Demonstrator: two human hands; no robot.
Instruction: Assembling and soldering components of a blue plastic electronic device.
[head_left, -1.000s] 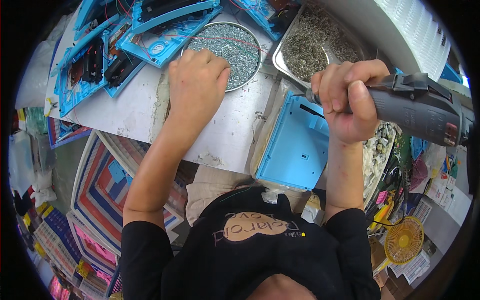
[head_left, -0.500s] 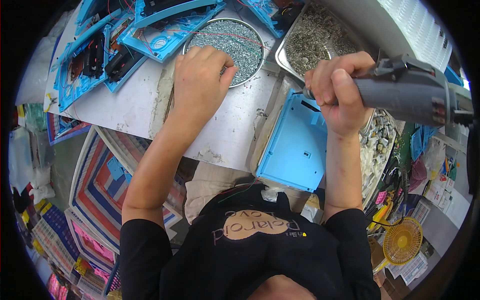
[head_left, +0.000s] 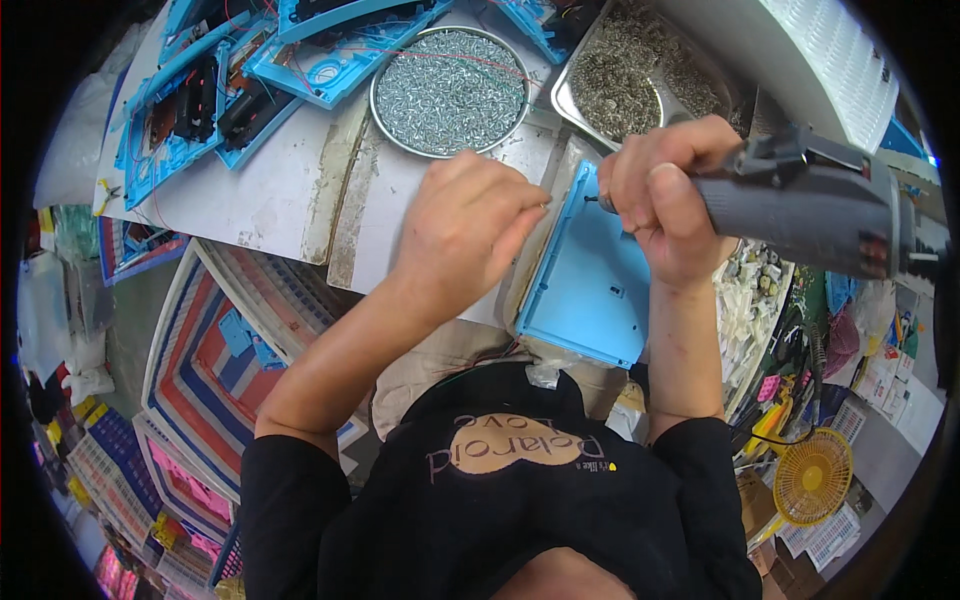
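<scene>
My left hand [head_left: 465,235] is closed in a pinch, with a tiny screw [head_left: 544,205] showing at the fingertips. It hovers just left of a light blue plastic panel [head_left: 585,285] with a raised rim, which lies in front of me. My right hand [head_left: 675,195] is wrapped round the front of a dark grey electric screwdriver [head_left: 815,205]. The tool lies nearly level, its thin bit pointing left over the panel's far left edge, close to the pinching fingers. Beyond my left hand stands a round metal dish [head_left: 374,105] full of silvery screws [head_left: 455,90].
A metal tray [head_left: 572,122] of small brownish metal parts sits at the far right. Wired blue housings [head_left: 180,130] are piled at far left. A striped basket [head_left: 185,330] stands lower left. Small pale parts [head_left: 745,310] and a yellow fan [head_left: 812,475] are at right.
My left hand has moved from the dish of screws, nearer and to the right, toward the panel's edge. The screwdriver has shifted slightly left and nearer in my right hand.
</scene>
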